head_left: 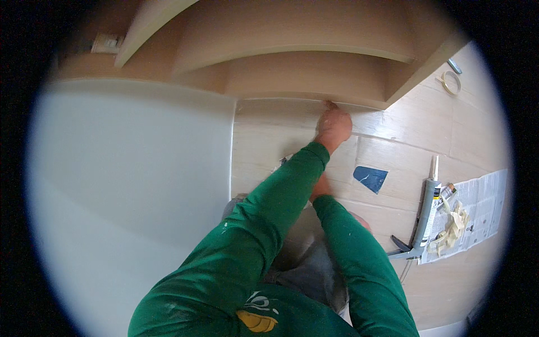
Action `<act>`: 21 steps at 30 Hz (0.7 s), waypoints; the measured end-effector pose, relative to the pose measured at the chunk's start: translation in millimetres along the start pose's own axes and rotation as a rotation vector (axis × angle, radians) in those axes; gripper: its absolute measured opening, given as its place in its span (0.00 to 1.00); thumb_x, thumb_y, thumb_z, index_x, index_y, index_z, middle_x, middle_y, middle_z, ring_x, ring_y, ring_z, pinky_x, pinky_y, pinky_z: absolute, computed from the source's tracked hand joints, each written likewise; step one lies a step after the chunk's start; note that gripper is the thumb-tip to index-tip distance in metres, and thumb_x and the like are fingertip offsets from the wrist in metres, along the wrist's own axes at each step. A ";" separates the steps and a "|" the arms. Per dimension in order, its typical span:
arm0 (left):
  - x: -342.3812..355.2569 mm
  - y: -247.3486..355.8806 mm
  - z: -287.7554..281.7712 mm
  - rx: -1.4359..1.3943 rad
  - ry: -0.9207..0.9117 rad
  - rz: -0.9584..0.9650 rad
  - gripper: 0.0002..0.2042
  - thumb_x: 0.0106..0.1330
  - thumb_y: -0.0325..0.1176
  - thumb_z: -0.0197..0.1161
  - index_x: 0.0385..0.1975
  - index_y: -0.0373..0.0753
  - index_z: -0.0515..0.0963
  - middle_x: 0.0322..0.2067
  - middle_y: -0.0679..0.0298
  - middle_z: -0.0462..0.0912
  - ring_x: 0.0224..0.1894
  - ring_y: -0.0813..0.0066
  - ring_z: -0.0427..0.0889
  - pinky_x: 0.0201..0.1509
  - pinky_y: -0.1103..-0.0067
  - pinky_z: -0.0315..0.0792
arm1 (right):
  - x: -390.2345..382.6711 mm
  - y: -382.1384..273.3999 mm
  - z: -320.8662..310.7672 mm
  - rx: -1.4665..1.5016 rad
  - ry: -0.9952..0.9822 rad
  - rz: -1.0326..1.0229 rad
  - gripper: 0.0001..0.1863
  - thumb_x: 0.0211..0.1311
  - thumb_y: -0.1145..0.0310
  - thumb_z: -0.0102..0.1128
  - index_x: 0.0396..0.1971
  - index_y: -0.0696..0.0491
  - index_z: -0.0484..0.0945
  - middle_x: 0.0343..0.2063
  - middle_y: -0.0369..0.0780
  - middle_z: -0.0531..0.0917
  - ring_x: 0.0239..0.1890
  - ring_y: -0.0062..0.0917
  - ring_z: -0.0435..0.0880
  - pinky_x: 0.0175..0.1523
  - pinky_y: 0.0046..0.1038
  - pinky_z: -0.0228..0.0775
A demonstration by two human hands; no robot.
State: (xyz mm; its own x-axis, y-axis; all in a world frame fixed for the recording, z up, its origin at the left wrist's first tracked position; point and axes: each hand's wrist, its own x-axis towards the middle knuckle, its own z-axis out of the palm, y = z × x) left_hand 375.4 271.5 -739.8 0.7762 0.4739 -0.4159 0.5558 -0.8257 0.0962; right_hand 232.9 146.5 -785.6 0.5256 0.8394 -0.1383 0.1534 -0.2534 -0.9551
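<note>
My left hand (334,123) reaches to the bottom edge of the pale wooden cabinet (306,78), with one finger at the seam with the tiled floor (275,123). Its other fingers look curled; whether they hold anything is hidden. My right hand (319,185) is lower, largely behind my left forearm, its fingers hidden. A small indistinct pale item (283,161) shows beside that forearm. A dark blue flat piece (369,178) lies on the tiles to the right of my hands.
A caulking gun with a tube (428,213) lies at the right beside a newspaper sheet (485,202) bearing crumpled masking tape (455,224). A tape roll (451,82) and a metal tool (455,66) lie beyond the cabinet's corner. A white wall (129,168) fills the left.
</note>
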 end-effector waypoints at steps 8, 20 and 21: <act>16.3 36.7 22.9 -0.238 0.068 -0.060 0.18 0.71 0.34 0.52 0.44 0.28 0.87 0.47 0.35 0.85 0.47 0.44 0.88 0.57 0.56 0.80 | 14.7 -27.8 14.5 0.210 0.026 0.120 0.15 0.70 0.58 0.61 0.46 0.53 0.81 0.38 0.43 0.86 0.40 0.36 0.83 0.48 0.40 0.74; -53.9 76.7 -32.1 -0.692 0.092 0.207 0.37 0.67 0.35 0.59 0.71 0.20 0.55 0.50 0.33 0.82 0.49 0.37 0.84 0.58 0.57 0.77 | 14.1 -82.1 7.7 -0.035 0.046 0.173 0.16 0.63 0.58 0.64 0.44 0.54 0.82 0.30 0.48 0.85 0.32 0.43 0.86 0.40 0.42 0.77; -71.2 84.3 -45.7 -0.770 0.096 0.206 0.35 0.68 0.35 0.59 0.71 0.23 0.58 0.50 0.34 0.82 0.51 0.37 0.83 0.60 0.56 0.75 | 14.8 -77.3 1.4 -0.050 0.068 0.166 0.16 0.63 0.58 0.65 0.44 0.54 0.83 0.30 0.49 0.85 0.31 0.44 0.86 0.39 0.42 0.77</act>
State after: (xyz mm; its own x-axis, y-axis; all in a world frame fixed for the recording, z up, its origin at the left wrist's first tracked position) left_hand 380.7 182.1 -660.8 0.8881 0.3884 -0.2459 0.4211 -0.4727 0.7741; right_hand 227.7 179.2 -714.2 0.6020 0.7501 -0.2737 0.0998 -0.4108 -0.9062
